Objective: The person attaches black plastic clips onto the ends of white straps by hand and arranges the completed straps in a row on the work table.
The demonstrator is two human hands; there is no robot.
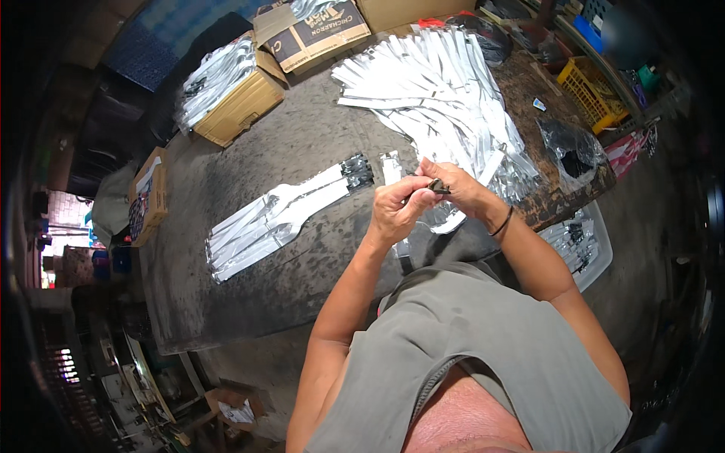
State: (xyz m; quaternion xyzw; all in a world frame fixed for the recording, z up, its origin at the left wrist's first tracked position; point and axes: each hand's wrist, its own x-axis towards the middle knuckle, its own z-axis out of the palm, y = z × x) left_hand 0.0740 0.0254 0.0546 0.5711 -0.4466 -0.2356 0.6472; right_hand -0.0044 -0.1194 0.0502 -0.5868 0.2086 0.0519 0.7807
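Note:
My left hand [400, 205] and my right hand [467, 190] meet above the table's near side, fingers bent and closed. Between their fingertips is a small dark piece with a brassy part [436, 186]; its kind is too small to tell. A curved white strip [451, 223] shows just below my right hand; whether it joins the dark piece is hidden. Under and beside my hands lies another white strip in clear wrap [391, 167]. To the left rest bundles of flat white strips [276, 215] with black ends. A big fanned heap of white strips [445, 94] spreads beyond my right hand.
The dark, stained table [317, 260] carries an open carton of wrapped strips [238, 121], with another carton [321, 34] behind it. A clear bag with black contents [572, 155] sits at the right edge. Beyond are a yellow crate [593, 94] and a translucent tub [600, 245].

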